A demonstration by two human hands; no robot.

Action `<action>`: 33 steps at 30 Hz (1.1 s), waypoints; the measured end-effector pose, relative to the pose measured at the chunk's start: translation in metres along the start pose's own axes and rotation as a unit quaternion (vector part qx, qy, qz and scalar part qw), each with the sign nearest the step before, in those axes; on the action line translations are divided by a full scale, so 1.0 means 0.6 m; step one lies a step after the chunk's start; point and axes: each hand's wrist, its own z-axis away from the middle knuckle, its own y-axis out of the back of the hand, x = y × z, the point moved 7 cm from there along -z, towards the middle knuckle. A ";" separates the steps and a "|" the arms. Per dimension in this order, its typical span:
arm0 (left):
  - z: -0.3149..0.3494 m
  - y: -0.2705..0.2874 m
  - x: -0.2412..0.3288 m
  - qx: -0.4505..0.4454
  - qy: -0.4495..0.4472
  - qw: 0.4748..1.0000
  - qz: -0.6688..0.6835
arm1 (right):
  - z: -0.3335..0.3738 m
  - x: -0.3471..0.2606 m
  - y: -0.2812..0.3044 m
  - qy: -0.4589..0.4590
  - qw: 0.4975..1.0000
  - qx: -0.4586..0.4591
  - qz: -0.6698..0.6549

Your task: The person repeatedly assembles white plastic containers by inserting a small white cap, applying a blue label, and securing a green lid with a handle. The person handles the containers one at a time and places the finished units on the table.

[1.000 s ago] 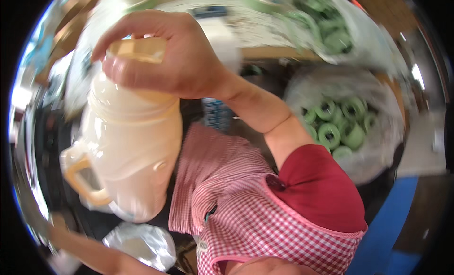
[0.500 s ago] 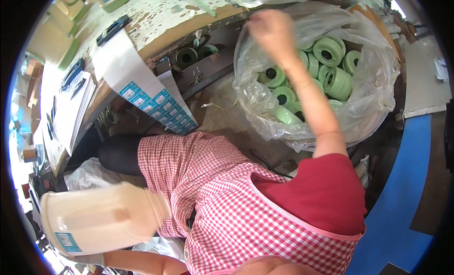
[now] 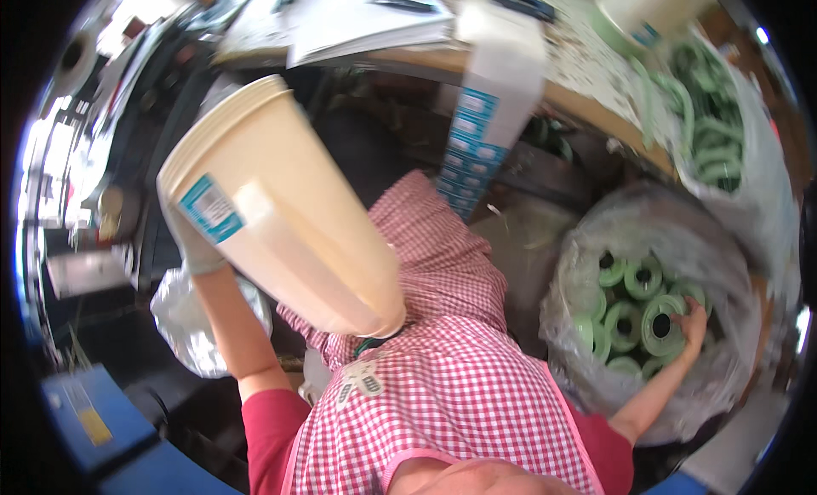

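Observation:
A large cream plastic jug (image 3: 315, 197) with a moulded handle hangs tilted in front of me on the left, its narrow end by my apron. A blue-and-white label (image 3: 211, 207) is stuck on its side near the wide end. My left hand (image 3: 194, 238), in a pale glove, supports the jug near that end; most of its fingers are hidden behind it. At the right, my right hand (image 3: 695, 326) grips the rim of a round green lid (image 3: 659, 306) with a dark centre hole. That lid lies among several similar ones in a clear plastic bag (image 3: 566, 269).
A long strip of blue-and-white labels (image 3: 468, 142) hangs over the edge of the worn workbench (image 3: 587, 108). Paper sheets (image 3: 357, 27) and another jug (image 3: 659, 10) stand on top. Green curved handles (image 3: 715, 142) fill a second bag at right. Blue boxes (image 3: 94, 418) sit lower left.
My view has turned left. The jug has swung from lying sideways to tilted upward, its narrow end now low. My right hand has come down from above the bag's edge onto a green lid.

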 end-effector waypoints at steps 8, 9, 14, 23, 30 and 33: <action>-0.003 -0.217 0.089 -0.170 0.123 0.913 0.351 | -0.014 -1.104 0.282 0.438 0.717 -0.114 -0.531; 0.000 -0.235 0.109 -0.194 0.146 0.891 0.384 | 0.027 -1.207 0.294 0.593 0.674 -0.032 -0.439; 0.042 -0.048 0.046 0.053 0.077 0.982 0.167 | 0.166 -1.447 0.206 0.652 0.505 -0.358 -0.438; 0.050 -0.038 0.154 0.161 0.074 0.980 0.091 | 0.232 -1.543 0.087 0.510 0.462 -0.397 -0.608; 0.071 -0.021 0.116 0.142 0.031 0.987 -0.070 | 0.245 -1.579 0.086 0.460 0.387 -0.506 -0.619; 0.058 -0.040 0.105 0.161 -0.003 0.987 -0.006 | 0.237 -1.584 0.081 0.473 0.344 -0.488 -0.648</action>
